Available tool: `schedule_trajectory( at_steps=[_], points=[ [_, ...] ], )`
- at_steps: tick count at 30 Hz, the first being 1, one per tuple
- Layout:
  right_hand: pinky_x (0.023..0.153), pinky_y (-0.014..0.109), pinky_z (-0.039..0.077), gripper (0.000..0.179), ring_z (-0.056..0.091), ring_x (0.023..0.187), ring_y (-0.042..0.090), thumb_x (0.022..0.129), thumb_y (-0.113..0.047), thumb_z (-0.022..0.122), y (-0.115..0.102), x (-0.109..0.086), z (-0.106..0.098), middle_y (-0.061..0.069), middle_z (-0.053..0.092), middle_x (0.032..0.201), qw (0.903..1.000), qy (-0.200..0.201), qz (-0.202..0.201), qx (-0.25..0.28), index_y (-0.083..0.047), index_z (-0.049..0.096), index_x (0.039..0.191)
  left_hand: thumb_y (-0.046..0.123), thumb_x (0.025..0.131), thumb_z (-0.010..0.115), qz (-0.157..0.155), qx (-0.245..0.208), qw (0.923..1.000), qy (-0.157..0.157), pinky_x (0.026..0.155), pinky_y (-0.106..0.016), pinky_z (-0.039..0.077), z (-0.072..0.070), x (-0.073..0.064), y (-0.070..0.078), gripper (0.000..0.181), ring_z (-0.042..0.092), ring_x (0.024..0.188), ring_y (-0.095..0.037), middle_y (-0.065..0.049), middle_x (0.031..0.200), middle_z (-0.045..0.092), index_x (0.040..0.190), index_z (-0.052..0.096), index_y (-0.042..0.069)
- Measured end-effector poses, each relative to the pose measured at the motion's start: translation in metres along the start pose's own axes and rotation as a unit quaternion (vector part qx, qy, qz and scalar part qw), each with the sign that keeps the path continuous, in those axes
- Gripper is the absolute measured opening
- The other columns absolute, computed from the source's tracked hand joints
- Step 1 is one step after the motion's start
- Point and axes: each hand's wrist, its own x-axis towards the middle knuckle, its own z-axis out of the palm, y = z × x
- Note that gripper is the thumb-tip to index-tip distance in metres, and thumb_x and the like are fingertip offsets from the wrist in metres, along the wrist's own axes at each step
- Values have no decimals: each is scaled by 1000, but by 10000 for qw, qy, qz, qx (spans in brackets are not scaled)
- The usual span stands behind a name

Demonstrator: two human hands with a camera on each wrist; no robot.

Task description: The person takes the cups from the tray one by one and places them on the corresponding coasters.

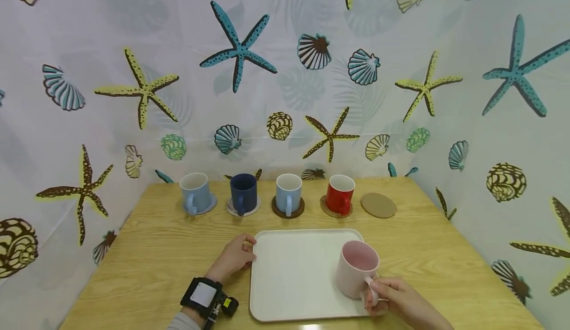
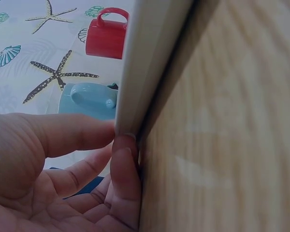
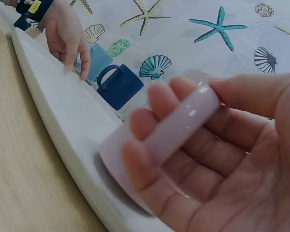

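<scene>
A pink mug [image 1: 349,275] is upright at the right side of a white tray [image 1: 294,270]. My right hand [image 1: 398,298] grips its handle. Seen from the right wrist, the fingers curl through the handle [image 3: 186,121] and the thumb lies along its top; the mug's base is low over the tray. At the tray's left edge, my left hand [image 1: 236,256] pinches the rim between thumb and fingers. The left wrist view shows the thumb [image 2: 79,133] on the rim and a bent finger against its side.
Behind the tray stand a light blue mug [image 1: 196,194], a dark blue mug [image 1: 243,191], another light blue mug [image 1: 288,191] and a red mug [image 1: 340,195], each on a coaster. A bare tan coaster [image 1: 378,205] lies right of them. A patterned cloth backs the wooden table [image 1: 178,241].
</scene>
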Motion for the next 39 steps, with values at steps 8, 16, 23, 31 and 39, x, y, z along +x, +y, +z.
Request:
schedule_trajectory(
  at_steps=[8,16,23,31,39],
  points=[
    [81,26,54,34,64,88,6,100,-7,31,-9,1,-5,-7,68,91,9933,906,-621,-365,5,62,96,1,79,62,15,11,10000,-88,57,-30,46,-1,0,1,36,54,62,-17,-8,78,56,114,52,1],
    [76,28,55,33,64,83,7,99,-13,38,-38,4,-22,-7,66,84,9597,2254,-967,-1372,17,54,95,1,79,62,17,52,10000,-61,57,-30,46,0,2,2,36,54,63,-16,-8,79,57,114,52,1],
    [73,25,55,36,63,79,10,94,-29,52,-67,17,-55,-5,64,79,9115,3713,-748,-1605,5,61,84,0,78,63,51,-61,9999,-66,57,-30,46,0,1,4,36,54,62,-17,-8,78,57,113,52,0],
    [70,24,55,55,60,79,12,88,-45,56,-70,53,-112,-1,60,79,8530,4833,-407,-1926,9,50,77,1,79,63,57,-81,9999,-55,56,-30,46,-3,1,3,37,54,61,-17,-9,78,57,114,52,0],
    [71,26,56,55,62,78,10,85,-43,60,-56,81,-149,-2,62,76,8322,5339,-332,-1460,11,53,76,1,78,64,93,-45,9999,-83,56,-31,47,-4,-2,4,36,53,60,-17,-8,77,56,113,53,1]
  ],
)
